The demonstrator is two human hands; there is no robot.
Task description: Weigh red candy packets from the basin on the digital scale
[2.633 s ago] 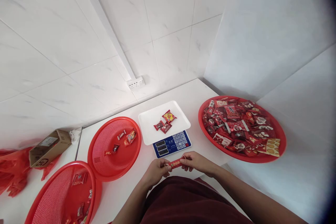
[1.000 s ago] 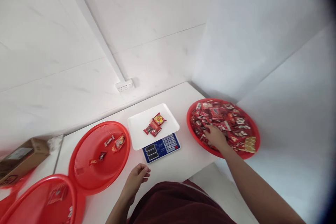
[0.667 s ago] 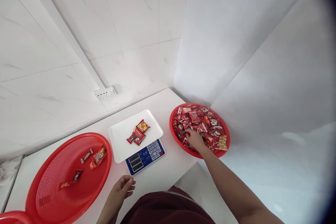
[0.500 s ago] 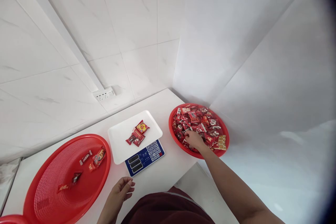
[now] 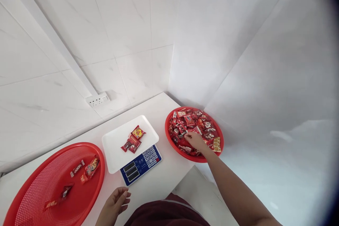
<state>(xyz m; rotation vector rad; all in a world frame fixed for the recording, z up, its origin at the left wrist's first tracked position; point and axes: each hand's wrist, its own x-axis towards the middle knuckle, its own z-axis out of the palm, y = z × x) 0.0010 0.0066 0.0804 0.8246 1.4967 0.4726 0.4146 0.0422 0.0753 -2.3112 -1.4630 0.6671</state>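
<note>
My right hand reaches into the red tray heaped with red-wrapped sweets. Its fingers curl down onto the packets; what they pinch is too small to tell. A white-topped scale with a blue keypad stands in the middle of the table, several wrapped sweets lying on its pan. My left hand rests near the table's front edge, fingers loosely apart and holding nothing.
A red mesh basket with a few sweets sits at the left. A wall socket is behind the scale. White tiled walls close the corner behind the tray. The table drops off at the front right.
Both hands held a long red sweet before. That sweet now lies on the scale pan, my right hand went to the tray, my left hand dropped open. The view swung right.
</note>
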